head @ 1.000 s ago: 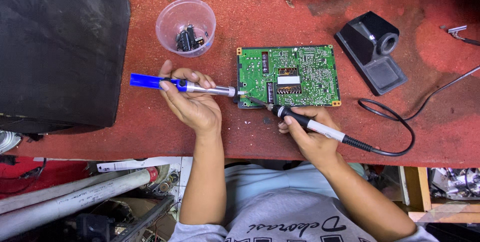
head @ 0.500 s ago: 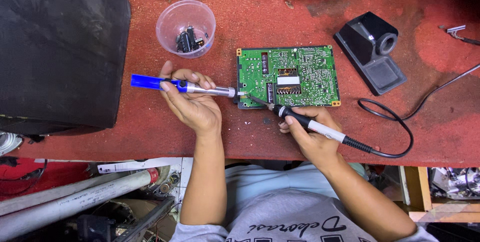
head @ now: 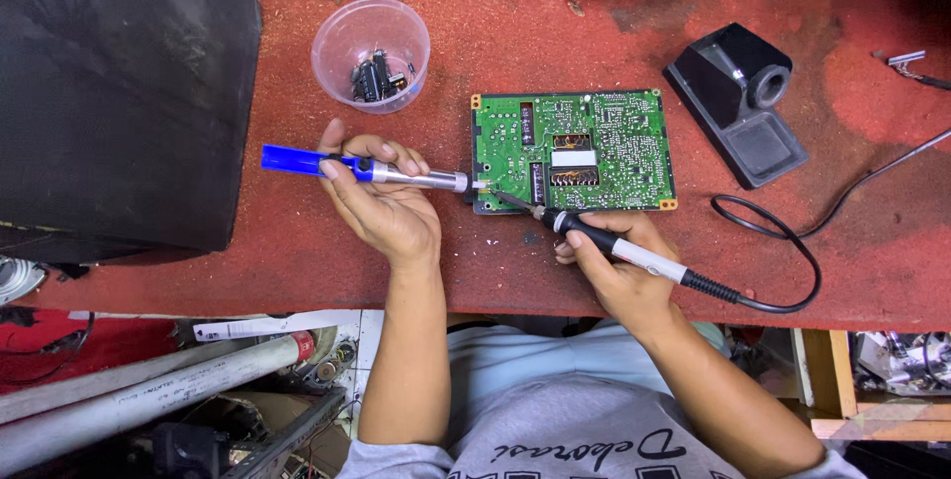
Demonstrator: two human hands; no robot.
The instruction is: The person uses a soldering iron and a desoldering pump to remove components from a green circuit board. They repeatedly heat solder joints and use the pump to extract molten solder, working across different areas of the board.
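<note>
We held a tool in each hand, and both tips met at the near left corner of the green circuit board [head: 573, 150]. Our left hand [head: 381, 204] had its grip closed around the blue and silver solder sucker [head: 367, 170]. The sucker lay flat, its long body running left to right, and its tip just touched the board's left edge. Our right hand [head: 614, 266] had its grip closed around the soldering iron [head: 606, 241]. The iron slanted up and to the left, so its thin tip came at the same corner from below. The right hand was nearer to the board than the left.

The board lay flat on the red worktop [head: 555, 33], a rectangle with its long side left to right. It was covered in tiny silver dots, with a white patch in the middle.
</note>
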